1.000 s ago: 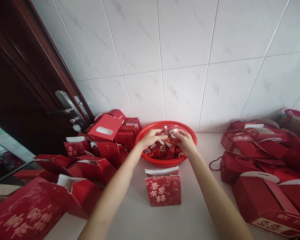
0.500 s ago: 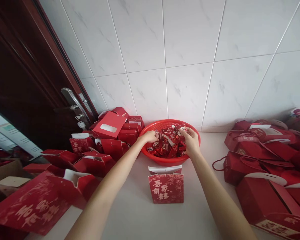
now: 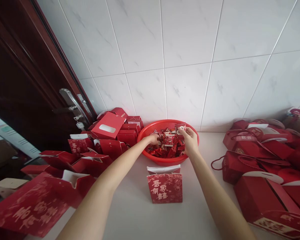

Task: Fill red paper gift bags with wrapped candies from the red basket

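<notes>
A red plastic basket (image 3: 155, 158) against the wall holds a heap of red-wrapped candies (image 3: 171, 151). My right hand (image 3: 192, 140), at the basket's right side, pinches a red and white wrapped candy (image 3: 182, 127) between thumb and fingers above the heap. On the left side my left hand (image 3: 153, 140) reaches in among the candies. Its fingers are curled together, and what they grip is partly hidden. In front of the basket, between my forearms, a small red gift box (image 3: 165, 189) with pale lettering stands upright, its top flaps raised.
Several red boxes (image 3: 113, 148) crowd the left side, some with raised flaps. To the right stand rows of red handled boxes (image 3: 260, 196), one with a cord loop sticking out. Behind rises a white tiled wall (image 3: 187, 86); a dark door (image 3: 22, 66) with a metal handle is at left.
My left hand has shifted slightly right and deeper into the candies. My right hand still pinches its candy in nearly the same spot. The view has moved a little.
</notes>
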`<action>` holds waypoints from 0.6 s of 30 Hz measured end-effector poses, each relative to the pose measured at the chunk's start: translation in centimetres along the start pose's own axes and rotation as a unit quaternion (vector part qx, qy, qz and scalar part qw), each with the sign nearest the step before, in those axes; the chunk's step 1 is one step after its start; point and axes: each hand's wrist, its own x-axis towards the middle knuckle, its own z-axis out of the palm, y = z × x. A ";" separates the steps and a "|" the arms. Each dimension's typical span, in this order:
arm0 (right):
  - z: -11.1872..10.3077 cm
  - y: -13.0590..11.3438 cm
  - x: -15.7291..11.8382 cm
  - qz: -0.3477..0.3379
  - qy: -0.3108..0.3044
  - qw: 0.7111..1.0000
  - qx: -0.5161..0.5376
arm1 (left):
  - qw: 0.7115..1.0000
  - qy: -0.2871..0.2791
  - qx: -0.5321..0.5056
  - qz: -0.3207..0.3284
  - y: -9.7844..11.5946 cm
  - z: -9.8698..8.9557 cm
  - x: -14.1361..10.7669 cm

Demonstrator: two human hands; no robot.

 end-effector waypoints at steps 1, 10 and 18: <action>0.0 0.0 0.0 0.003 -0.006 1.000 0.002 | 1.000 0.003 -0.008 -0.007 0.1 -0.1 -0.1; -0.1 -0.2 0.1 0.027 -0.022 0.999 0.005 | 0.984 0.016 -0.174 0.040 0.8 -2.4 -2.3; 0.0 -0.2 0.1 0.039 -0.014 0.999 0.019 | 0.988 0.032 -0.141 0.046 0.7 -3.3 -3.2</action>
